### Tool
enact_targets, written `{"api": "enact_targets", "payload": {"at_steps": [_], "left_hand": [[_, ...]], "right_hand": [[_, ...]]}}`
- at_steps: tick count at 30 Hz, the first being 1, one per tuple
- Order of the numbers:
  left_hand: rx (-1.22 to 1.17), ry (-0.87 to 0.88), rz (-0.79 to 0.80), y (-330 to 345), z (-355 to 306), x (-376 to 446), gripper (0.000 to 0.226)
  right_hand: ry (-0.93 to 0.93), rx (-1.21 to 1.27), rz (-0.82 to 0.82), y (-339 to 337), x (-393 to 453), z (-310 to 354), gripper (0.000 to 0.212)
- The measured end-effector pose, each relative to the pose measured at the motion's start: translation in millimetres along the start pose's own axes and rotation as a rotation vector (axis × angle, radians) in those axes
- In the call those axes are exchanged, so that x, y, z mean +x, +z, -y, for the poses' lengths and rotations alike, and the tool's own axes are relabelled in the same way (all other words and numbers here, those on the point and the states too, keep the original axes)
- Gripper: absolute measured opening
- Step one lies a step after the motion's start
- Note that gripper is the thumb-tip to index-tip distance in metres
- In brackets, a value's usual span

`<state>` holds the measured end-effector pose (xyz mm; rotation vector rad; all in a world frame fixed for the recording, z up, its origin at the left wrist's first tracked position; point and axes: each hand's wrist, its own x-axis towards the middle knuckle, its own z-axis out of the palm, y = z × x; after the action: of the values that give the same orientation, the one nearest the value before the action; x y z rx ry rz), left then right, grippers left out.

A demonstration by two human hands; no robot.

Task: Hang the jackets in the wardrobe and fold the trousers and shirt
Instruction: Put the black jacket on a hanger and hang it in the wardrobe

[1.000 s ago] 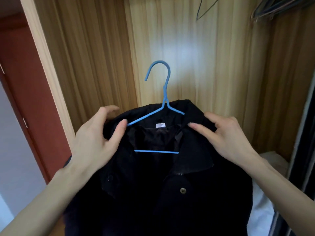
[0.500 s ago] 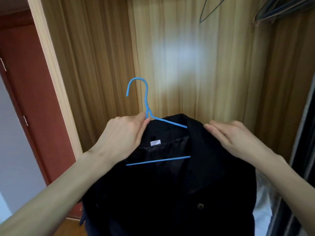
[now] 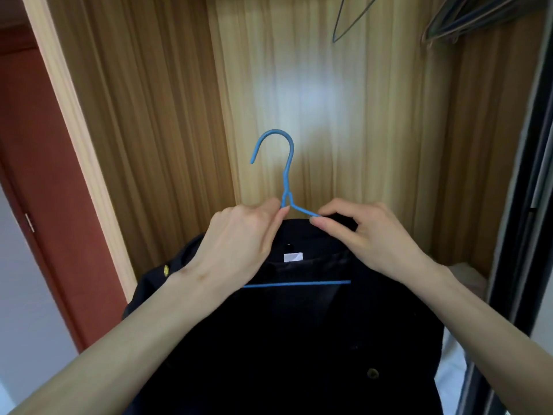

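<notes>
**Now both hands had closed in on the hanger's neck**

Now the grip had changed on both sides. Half a second before, the left hand (image 3: pixel 239 238) alone pinched the blue hanger (image 3: pixel 288 178) below its hook while the right hand (image 3: pixel 365 235) lay on the collar, fingers flat. In the latest frame the left hand's grip was still clamped at the fork of the neck, and the right hand's fingers had curled to pinch the hanger's arm and the collar just right of it. The hook had swung back upright at the centre of the frame, opening to the left.

The black jacket (image 3: pixel 299 324) hung on the hanger in the lower centre, inside the wardrobe's opening. Spare hangers (image 3: pixel 466 19) showed at the upper right, so the rail probably lay just above; the lift onto it seemed to be next.

A small white label (image 3: pixel 293 257) sat inside the collar; no writing on it could be read.
</notes>
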<state>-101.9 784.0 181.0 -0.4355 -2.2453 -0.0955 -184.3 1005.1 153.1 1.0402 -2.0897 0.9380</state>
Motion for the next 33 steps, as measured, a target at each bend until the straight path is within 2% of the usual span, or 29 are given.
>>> {"api": "enact_targets", "payload": {"at_steps": [3,6,8,10,12,16,19,22,26,28,33], "left_hand": [[0.032,-0.081,0.076,-12,13,0,0.052],[-0.074,-0.263,0.309,-16,43,-7,0.067],[-0.195,-0.283,0.361,-11,56,-16,0.056],[-0.228,-0.225,0.269,-4,63,-21,0.045],[-0.178,-0.172,0.198,0,68,-22,0.048],[0.0,-0.033,0.144,-8,75,-9,0.06],[0.094,0.091,0.178,-10,68,3,0.057],[0.089,0.1,0.251,-5,57,6,0.063],[0.022,0.08,0.247,-1,52,7,0.056],[0.017,0.097,0.213,-1,53,4,0.05],[-0.021,0.044,0.025,0,67,-6,0.037]], "right_hand": [[0.0,0.066,-0.01,5,-5,-9,0.028],[0.033,0.087,-0.088,9,-7,-17,0.024],[0.072,0.107,-0.124,8,-8,-21,0.022],[0.07,0.104,-0.116,8,-9,-19,0.024],[0.043,0.066,-0.089,9,-10,-17,0.027],[-0.083,-0.253,-0.08,3,-11,-13,0.047],[-0.108,-0.376,-0.032,-5,-12,-5,0.048],[-0.086,-0.385,0.013,-4,-8,0,0.048],[-0.122,-0.483,0.031,-4,3,5,0.059],[-0.103,-0.457,0.035,-2,6,2,0.058],[0.047,-0.126,-0.055,-13,24,-9,0.051]]}}
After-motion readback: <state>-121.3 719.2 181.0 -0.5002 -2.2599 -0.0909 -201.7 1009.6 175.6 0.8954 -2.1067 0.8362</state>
